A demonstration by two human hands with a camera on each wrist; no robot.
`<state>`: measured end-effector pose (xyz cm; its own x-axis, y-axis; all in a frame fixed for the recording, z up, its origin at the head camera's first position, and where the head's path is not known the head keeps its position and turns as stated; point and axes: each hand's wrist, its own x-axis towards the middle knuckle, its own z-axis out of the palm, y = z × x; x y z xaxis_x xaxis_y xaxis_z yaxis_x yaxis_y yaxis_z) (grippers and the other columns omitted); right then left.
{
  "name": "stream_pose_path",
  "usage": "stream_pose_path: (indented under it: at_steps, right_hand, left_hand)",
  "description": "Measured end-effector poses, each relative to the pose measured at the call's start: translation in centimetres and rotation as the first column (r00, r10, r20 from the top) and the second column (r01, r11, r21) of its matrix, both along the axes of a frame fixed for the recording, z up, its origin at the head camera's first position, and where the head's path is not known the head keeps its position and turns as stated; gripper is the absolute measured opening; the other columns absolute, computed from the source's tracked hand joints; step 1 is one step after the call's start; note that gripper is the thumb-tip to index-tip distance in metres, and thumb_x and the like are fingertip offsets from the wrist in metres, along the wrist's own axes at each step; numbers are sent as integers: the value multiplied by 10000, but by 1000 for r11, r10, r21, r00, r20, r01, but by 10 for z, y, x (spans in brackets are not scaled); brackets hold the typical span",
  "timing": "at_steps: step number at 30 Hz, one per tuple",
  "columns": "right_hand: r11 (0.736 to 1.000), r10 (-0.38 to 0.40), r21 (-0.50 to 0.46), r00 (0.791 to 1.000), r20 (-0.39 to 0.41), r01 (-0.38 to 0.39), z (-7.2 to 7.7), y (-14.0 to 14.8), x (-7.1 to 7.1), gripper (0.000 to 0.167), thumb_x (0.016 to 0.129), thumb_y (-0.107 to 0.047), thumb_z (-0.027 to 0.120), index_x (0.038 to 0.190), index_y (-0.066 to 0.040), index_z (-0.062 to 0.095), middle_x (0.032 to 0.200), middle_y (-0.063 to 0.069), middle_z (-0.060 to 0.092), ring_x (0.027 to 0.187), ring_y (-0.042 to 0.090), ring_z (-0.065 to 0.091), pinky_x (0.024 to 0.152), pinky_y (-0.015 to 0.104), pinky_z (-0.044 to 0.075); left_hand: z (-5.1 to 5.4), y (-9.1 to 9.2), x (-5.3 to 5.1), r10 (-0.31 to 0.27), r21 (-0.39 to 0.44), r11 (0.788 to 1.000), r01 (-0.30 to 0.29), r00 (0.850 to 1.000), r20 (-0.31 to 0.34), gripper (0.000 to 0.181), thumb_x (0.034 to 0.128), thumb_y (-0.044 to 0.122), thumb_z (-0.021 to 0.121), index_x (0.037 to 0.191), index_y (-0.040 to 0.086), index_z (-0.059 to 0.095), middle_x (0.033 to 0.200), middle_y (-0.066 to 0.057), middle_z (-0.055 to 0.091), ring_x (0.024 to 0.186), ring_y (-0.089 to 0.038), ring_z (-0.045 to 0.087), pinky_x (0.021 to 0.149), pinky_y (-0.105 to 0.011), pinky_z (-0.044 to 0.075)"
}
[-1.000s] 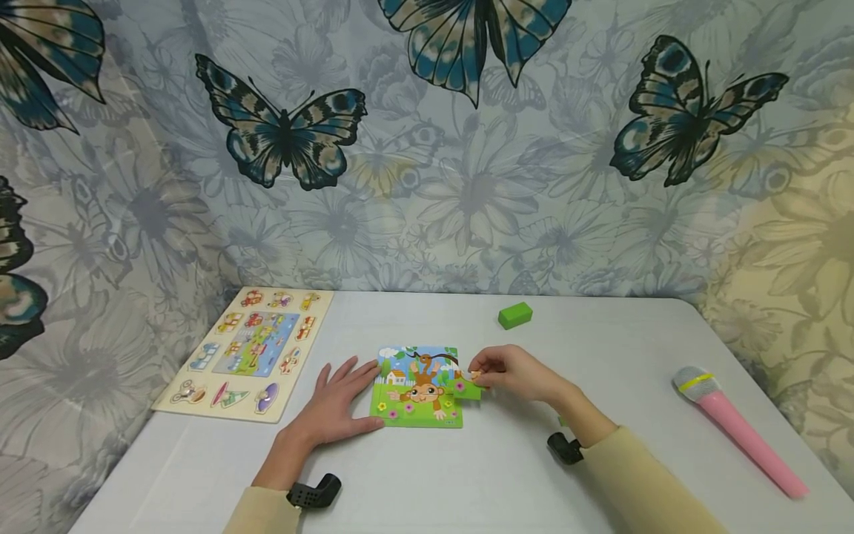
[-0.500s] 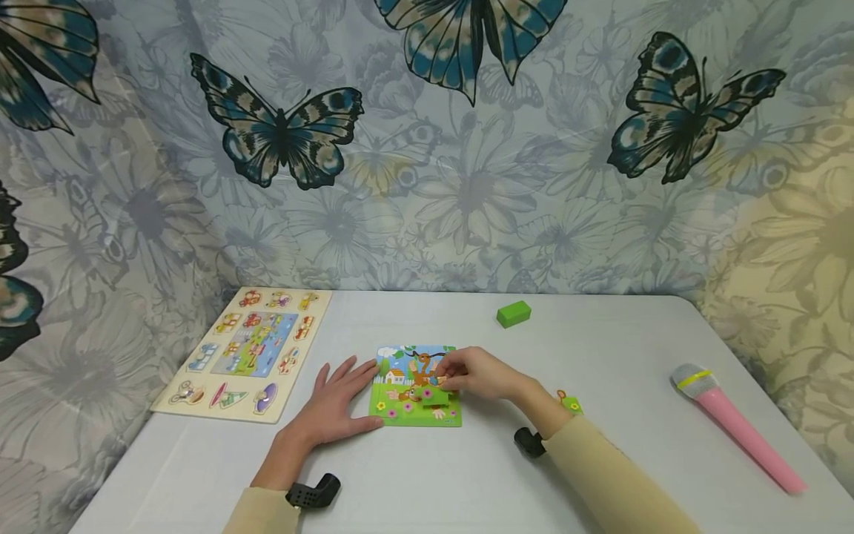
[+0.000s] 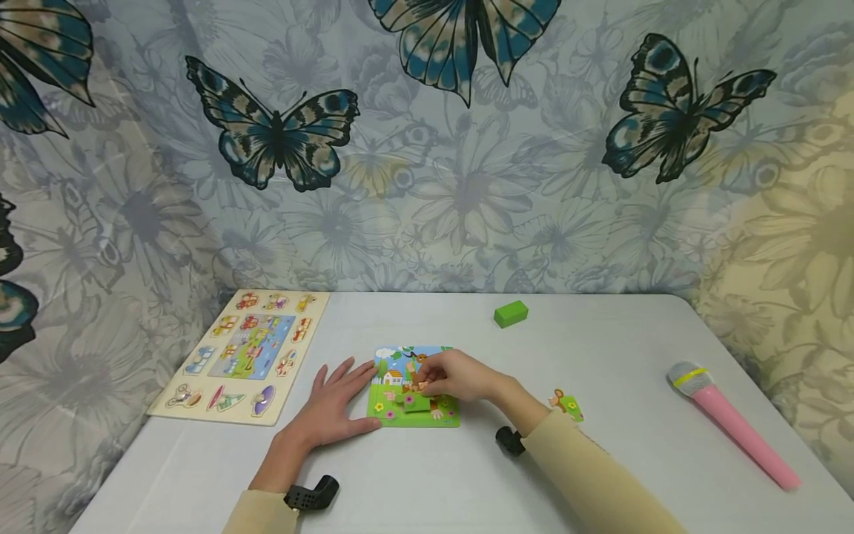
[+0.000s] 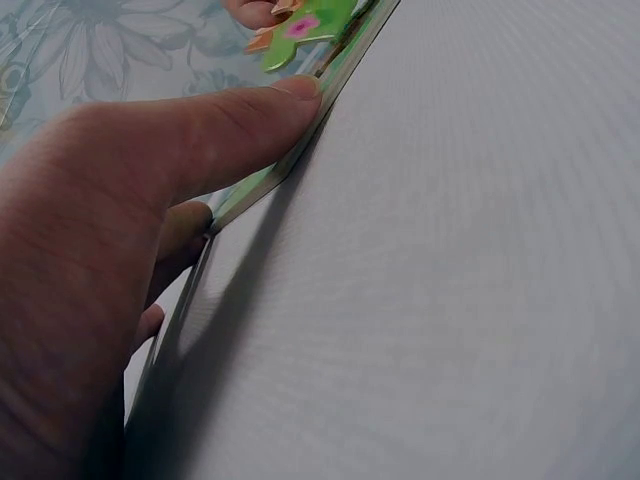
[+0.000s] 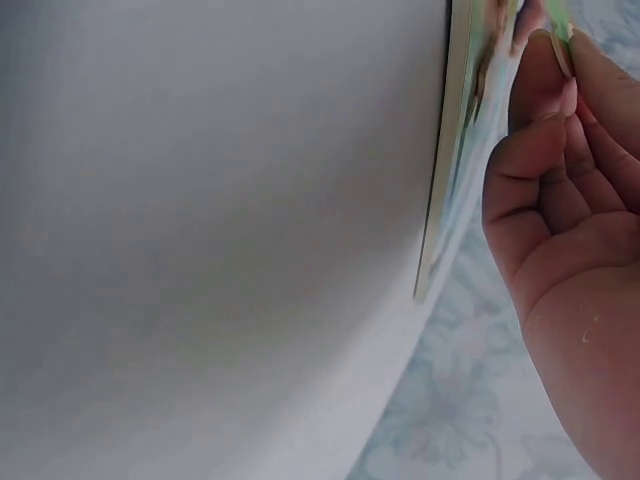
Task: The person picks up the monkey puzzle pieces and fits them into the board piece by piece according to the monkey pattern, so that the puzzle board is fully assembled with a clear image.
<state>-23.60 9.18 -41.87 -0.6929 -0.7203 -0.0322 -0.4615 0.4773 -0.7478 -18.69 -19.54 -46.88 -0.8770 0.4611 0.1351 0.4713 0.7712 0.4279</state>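
Observation:
A small jigsaw board [image 3: 392,363] with a monkey picture lies on the white table. My left hand [image 3: 336,404] rests at its left edge with fingers spread; in the left wrist view the thumb [image 4: 220,135] touches the board's rim. Over the board, my right hand [image 3: 462,377] pinches a green puzzle piece [image 3: 416,403] between thumb and fingers. This piece [image 4: 305,30] bears a pink flower and appears raised off the board in the left wrist view. The right wrist view catches only the thin edge of the piece [image 5: 562,50].
Another puzzle piece [image 3: 568,405] lies right of the board, near the right forearm. A green block [image 3: 511,314] sits toward the back. A larger wooden picture board [image 3: 193,417] occupies the left side, and a pink toy microphone [image 3: 740,430] the right.
My right hand has moved left with the puzzle piece, from the board's right edge to over its middle. The loose piece at right has come into full view. My left hand stays put.

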Motion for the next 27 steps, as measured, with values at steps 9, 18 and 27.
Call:
stream_pose_path:
  at_steps: [9, 18, 27]
  right_hand:
    - [998, 18, 60, 1000, -13, -17, 0, -8, 2, 63, 924, -98, 748, 967, -83, 703, 860, -74, 631, 779, 83, 580, 736, 258, 509]
    - [995, 31, 100, 998, -61, -25, 0, -12, 4, 88, 908, -103, 767, 976, -82, 715, 848, -83, 628, 757, 69, 573, 707, 252, 507]
    - [993, 61, 108, 994, -90, -51, -3, -14, 2, 119, 883, -94, 794, 979, -88, 723, 865, -56, 626, 757, 74, 550, 696, 252, 496]
  left_hand:
    - [-1, 0, -1, 2, 1, 1000, -2, 1000, 0, 903, 829, 643, 675, 1539, 130, 454, 1591, -4, 395, 1501, -351, 212, 1138, -680, 38]
    - [0, -1, 0, -1, 8, 1000, 1, 1000, -6, 899, 829, 636, 681, 1535, 125, 461, 1584, -13, 407, 1498, -358, 221, 1136, -684, 42]
    - [-1, -1, 0, 0, 5, 1000, 0, 1000, -10, 897, 827, 634, 682, 1530, 121, 468, 1581, -15, 412, 1498, -356, 221, 1136, -682, 42]
